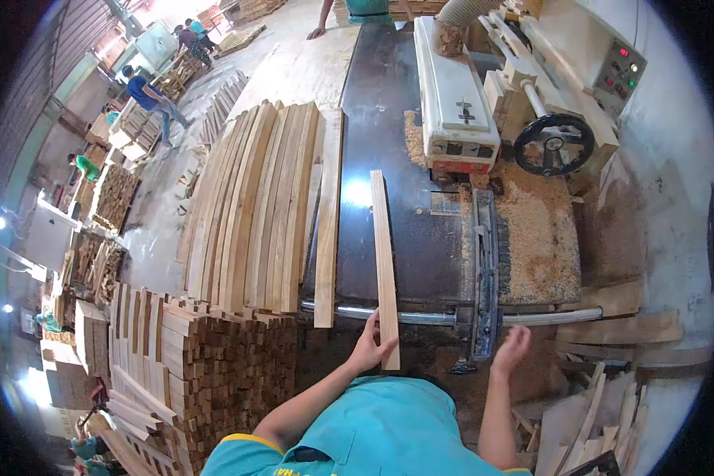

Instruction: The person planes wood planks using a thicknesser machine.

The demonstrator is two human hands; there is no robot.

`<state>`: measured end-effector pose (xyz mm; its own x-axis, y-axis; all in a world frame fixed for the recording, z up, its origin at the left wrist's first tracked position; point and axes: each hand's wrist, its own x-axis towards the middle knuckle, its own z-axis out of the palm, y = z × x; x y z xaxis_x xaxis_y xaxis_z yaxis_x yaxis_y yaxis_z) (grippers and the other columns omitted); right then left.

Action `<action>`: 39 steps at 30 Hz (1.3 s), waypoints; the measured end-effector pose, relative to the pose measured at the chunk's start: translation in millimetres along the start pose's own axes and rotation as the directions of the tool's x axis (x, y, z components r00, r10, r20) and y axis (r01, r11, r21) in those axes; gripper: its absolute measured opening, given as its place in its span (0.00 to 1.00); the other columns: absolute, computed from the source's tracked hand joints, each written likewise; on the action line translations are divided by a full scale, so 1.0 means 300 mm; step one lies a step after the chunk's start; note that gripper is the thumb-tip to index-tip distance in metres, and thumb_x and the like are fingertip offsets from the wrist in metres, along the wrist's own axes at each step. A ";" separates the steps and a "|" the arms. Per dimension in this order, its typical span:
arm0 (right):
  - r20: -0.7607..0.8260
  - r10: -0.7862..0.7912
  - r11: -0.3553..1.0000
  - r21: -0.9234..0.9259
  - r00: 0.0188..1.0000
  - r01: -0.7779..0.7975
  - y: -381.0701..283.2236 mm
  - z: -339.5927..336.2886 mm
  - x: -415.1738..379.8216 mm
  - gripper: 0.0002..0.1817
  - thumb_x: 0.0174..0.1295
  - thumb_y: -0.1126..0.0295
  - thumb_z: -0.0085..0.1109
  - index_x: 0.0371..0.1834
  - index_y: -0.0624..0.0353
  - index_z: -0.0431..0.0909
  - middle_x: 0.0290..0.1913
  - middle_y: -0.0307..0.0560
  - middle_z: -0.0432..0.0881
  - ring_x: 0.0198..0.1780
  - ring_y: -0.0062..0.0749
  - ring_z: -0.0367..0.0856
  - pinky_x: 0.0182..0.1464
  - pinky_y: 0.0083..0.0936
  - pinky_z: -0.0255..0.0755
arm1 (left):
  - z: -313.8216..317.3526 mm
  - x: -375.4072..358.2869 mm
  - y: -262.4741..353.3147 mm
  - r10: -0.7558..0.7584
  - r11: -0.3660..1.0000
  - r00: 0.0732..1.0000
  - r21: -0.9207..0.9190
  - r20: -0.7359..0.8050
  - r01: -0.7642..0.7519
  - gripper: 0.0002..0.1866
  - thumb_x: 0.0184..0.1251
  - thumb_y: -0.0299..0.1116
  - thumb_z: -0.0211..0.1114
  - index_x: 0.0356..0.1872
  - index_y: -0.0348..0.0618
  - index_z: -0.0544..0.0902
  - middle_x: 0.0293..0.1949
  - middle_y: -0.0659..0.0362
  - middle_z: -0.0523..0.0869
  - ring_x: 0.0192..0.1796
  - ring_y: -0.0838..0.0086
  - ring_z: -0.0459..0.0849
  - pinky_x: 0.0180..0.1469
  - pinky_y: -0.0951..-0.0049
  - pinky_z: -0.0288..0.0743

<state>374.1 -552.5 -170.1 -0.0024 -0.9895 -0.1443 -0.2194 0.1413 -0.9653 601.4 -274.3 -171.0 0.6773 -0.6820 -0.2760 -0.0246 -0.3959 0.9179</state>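
Observation:
My left hand (pixel 370 347) grips the near end of a long, pale wooden strip (pixel 384 266), thumb on top and fingers along its left side. The strip's far part lies over the dark metal machine table (pixel 404 230), and its near end sticks out past the front edge towards my body. My right hand (pixel 514 349) hangs in the air with its fingers curled in and nothing visible in them. It is just right of the metal guide fence (pixel 484 270) and below the round front rail (pixel 555 317).
A white machine housing (pixel 457 95) with a hose and a black handwheel (pixel 554 144) stand at the right. Sawdust (pixel 539 230) covers the table's right side. Wooden strips (pixel 254 206) lie at left above stacked lumber (pixel 238 357). A co-worker's hand (pixel 316 33) rests at the far end.

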 end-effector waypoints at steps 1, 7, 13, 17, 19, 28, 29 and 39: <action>0.061 -0.178 0.973 -0.136 0.982 0.185 -0.007 0.036 0.000 0.11 0.79 0.61 0.56 0.48 0.57 0.78 0.43 0.44 0.77 0.47 0.37 0.76 0.57 0.35 0.70 | -0.006 0.003 -0.006 0.009 0.999 0.999 -0.051 0.035 -0.007 0.51 0.72 0.39 0.74 0.85 0.47 0.46 0.51 0.45 0.86 0.54 0.62 0.88 0.58 0.59 0.83; 0.349 -0.431 0.573 -0.607 0.832 0.551 -0.131 0.191 -0.120 0.19 0.71 0.61 0.65 0.60 0.56 0.77 0.62 0.55 0.73 0.68 0.55 0.68 0.68 0.53 0.66 | -0.003 -0.002 0.016 0.097 0.995 0.994 -0.013 0.058 -0.096 0.51 0.70 0.41 0.76 0.84 0.46 0.49 0.51 0.43 0.86 0.53 0.58 0.89 0.57 0.59 0.83; 0.362 -0.371 0.605 -0.605 0.855 0.518 -0.099 0.190 -0.101 0.20 0.72 0.56 0.64 0.61 0.53 0.78 0.64 0.55 0.71 0.68 0.57 0.68 0.69 0.54 0.66 | -0.007 -0.022 0.115 0.300 0.863 0.954 0.424 0.002 -0.273 0.51 0.65 0.42 0.77 0.82 0.45 0.54 0.58 0.33 0.79 0.53 0.35 0.84 0.56 0.45 0.82; 0.337 -0.308 0.607 -0.650 0.890 0.457 -0.103 0.198 -0.116 0.20 0.73 0.54 0.63 0.60 0.54 0.79 0.64 0.54 0.71 0.69 0.57 0.68 0.69 0.52 0.67 | -0.006 -0.026 0.122 0.192 0.867 0.981 0.463 0.027 -0.183 0.54 0.65 0.44 0.75 0.84 0.43 0.48 0.56 0.34 0.78 0.50 0.35 0.85 0.52 0.44 0.83; 0.339 -0.326 0.602 -0.645 0.882 0.471 -0.097 0.196 -0.118 0.20 0.73 0.54 0.63 0.59 0.54 0.79 0.64 0.54 0.72 0.69 0.56 0.69 0.69 0.51 0.67 | -0.012 -0.023 0.143 0.128 0.870 0.990 0.472 0.062 -0.142 0.56 0.65 0.42 0.75 0.85 0.44 0.45 0.52 0.35 0.79 0.47 0.36 0.86 0.50 0.44 0.83; 0.330 -0.340 0.613 -0.632 0.881 0.474 -0.106 0.196 -0.120 0.19 0.73 0.54 0.63 0.58 0.55 0.80 0.63 0.53 0.73 0.68 0.55 0.70 0.70 0.51 0.67 | -0.065 -0.003 0.083 0.083 0.995 0.984 0.035 0.157 -0.089 0.54 0.70 0.36 0.74 0.87 0.49 0.45 0.54 0.41 0.86 0.53 0.55 0.89 0.56 0.59 0.85; 0.330 -0.342 0.608 -0.637 0.880 0.474 -0.107 0.196 -0.119 0.19 0.73 0.54 0.63 0.58 0.55 0.80 0.63 0.53 0.73 0.68 0.54 0.70 0.70 0.51 0.67 | -0.072 -0.004 0.080 0.019 0.990 0.980 -0.142 0.198 0.010 0.54 0.72 0.35 0.73 0.87 0.49 0.43 0.54 0.43 0.87 0.54 0.62 0.89 0.58 0.62 0.84; 0.319 -0.384 0.626 -0.600 0.866 0.498 -0.101 0.190 -0.117 0.18 0.72 0.55 0.64 0.55 0.55 0.81 0.62 0.54 0.73 0.67 0.56 0.71 0.67 0.51 0.69 | -0.103 -0.003 0.110 0.042 0.968 0.965 -0.251 0.257 0.025 0.51 0.75 0.28 0.70 0.87 0.46 0.43 0.57 0.52 0.85 0.56 0.75 0.85 0.59 0.70 0.82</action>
<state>436.3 -520.4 -148.3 0.3937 -0.9022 0.1761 -0.7236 -0.4223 -0.5460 622.7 -267.8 -131.5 0.4636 -0.8332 -0.3014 0.1777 -0.2458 0.9529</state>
